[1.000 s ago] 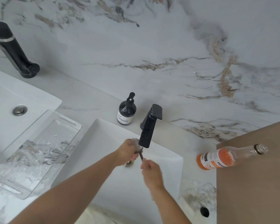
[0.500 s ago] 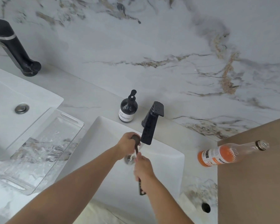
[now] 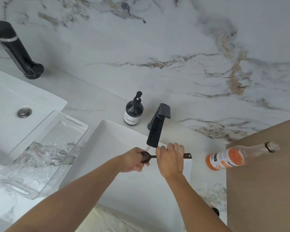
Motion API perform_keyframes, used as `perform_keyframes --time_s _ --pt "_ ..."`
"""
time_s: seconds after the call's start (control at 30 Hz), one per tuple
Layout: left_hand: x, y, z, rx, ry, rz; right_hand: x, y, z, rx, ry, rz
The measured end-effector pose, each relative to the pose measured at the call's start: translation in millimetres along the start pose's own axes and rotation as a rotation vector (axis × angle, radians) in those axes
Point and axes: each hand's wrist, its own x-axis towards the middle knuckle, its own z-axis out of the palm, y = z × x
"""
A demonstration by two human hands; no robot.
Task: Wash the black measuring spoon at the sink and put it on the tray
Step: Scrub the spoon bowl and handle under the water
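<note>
The black measuring spoon (image 3: pixel 146 156) lies level over the white sink (image 3: pixel 117 138), its round bowl under a thin stream from the black faucet (image 3: pixel 156 129). My left hand (image 3: pixel 132 160) cups the bowl from the left. My right hand (image 3: pixel 171 159) grips the handle, whose holed end (image 3: pixel 187 155) pokes out to the right. The clear tray (image 3: pixel 40 153) rests on the counter left of the sink and holds nothing.
A dark soap pump bottle (image 3: pixel 134 111) stands behind the sink. An orange drink bottle (image 3: pixel 233 158) lies on its side by a brown board (image 3: pixel 264 181) at the right. A second sink (image 3: pixel 10 97) and a second black faucet (image 3: pixel 15 47) are at far left.
The spoon has swung from pointing toward me to lying sideways. My right hand moved up and right along the handle; my left hand stayed at the bowl under the water.
</note>
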Motion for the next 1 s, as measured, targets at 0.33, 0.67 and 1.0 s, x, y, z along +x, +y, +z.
perform_keyframes --time_s 0.33,0.67,1.0 --pt "4 -8 0 -0.199 0.167 0.121 -34 -33 15 1.095 -0.125 0.564" --pt "-19 -21 3 -0.109 0.107 0.133 -8 -65 4 2.248 -0.510 0.975" --pt "-37 -21 -6 -0.141 0.245 0.188 15 -80 16 2.627 -0.375 1.140"
